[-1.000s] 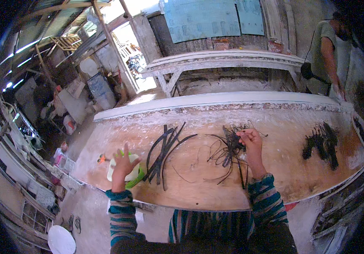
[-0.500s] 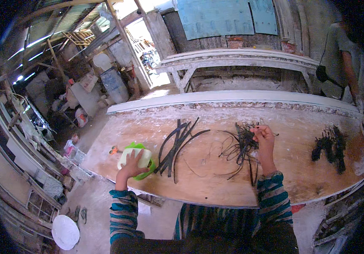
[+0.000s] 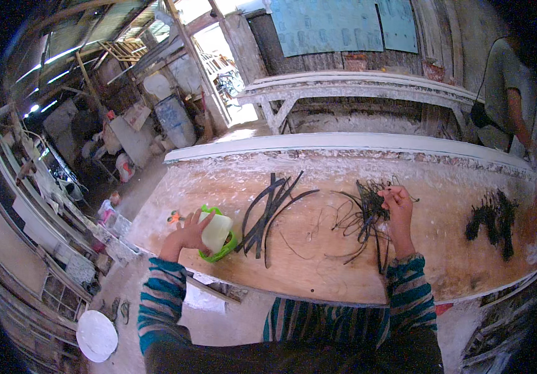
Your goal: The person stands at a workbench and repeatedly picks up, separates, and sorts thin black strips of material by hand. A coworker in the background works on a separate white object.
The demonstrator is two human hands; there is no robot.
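Observation:
My left hand (image 3: pixel 185 238) grips the left side of a pale, box-shaped plastic container (image 3: pixel 217 231). The container leans over a bright green plastic tub (image 3: pixel 225 252), whose contents are mostly hidden. Just beyond those fingers lie orange-handled scissors (image 3: pixel 174 217). Fingers pinched, my right hand (image 3: pixel 398 209) is at the right side of a tangle of thin black strands (image 3: pixel 366 209). A small dark bit shows at its fingertips, too small to name. Between the two hands, several flat black strips (image 3: pixel 269 215) lie crossed in a loose bundle.
More dark bundles (image 3: pixel 493 221) lie at the right of the wooden table (image 3: pixel 306 277). A long white ledge (image 3: pixel 331 142) runs along its far edge. Behind stands a whitened bench (image 3: pixel 368 83); a person (image 3: pixel 507 93) is at the far right. A white round object (image 3: pixel 97 336) is on the floor.
My left hand has shifted from the top of the pale container to its left side, and the container is tipped further right. My right hand stays pinched by the tangle.

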